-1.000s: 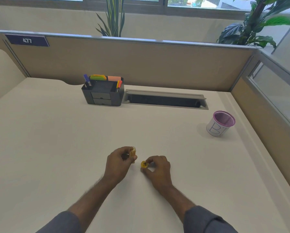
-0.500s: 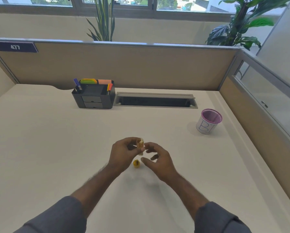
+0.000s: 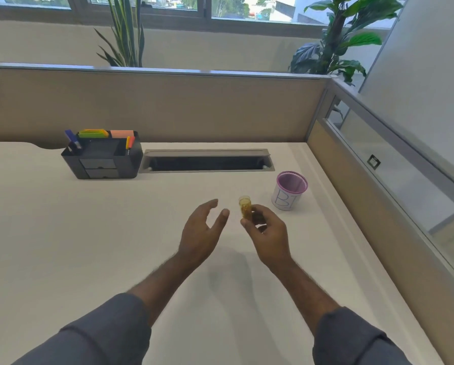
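Note:
A small amber vial [image 3: 245, 209] with yellow contents is upright and has no cap. My right hand [image 3: 266, 234] pinches it between thumb and fingers above the white desk [image 3: 62, 246]. My left hand [image 3: 201, 234] hovers just left of the vial, fingers spread and relaxed, holding nothing. The yellow cap is not visible. A white cup with a purple rim [image 3: 289, 190] stands on the desk just beyond and to the right of the vial.
A black desk organizer [image 3: 103, 160] with markers and sticky notes sits at the back left. A recessed cable tray [image 3: 207, 163] lies behind the hands. Beige partition walls [image 3: 168, 106] close the desk at the back and right.
The vial passed from my left hand to my right hand and moved right toward the cup. My left hand let go and opened. The yellow cap seen on the desk is out of sight.

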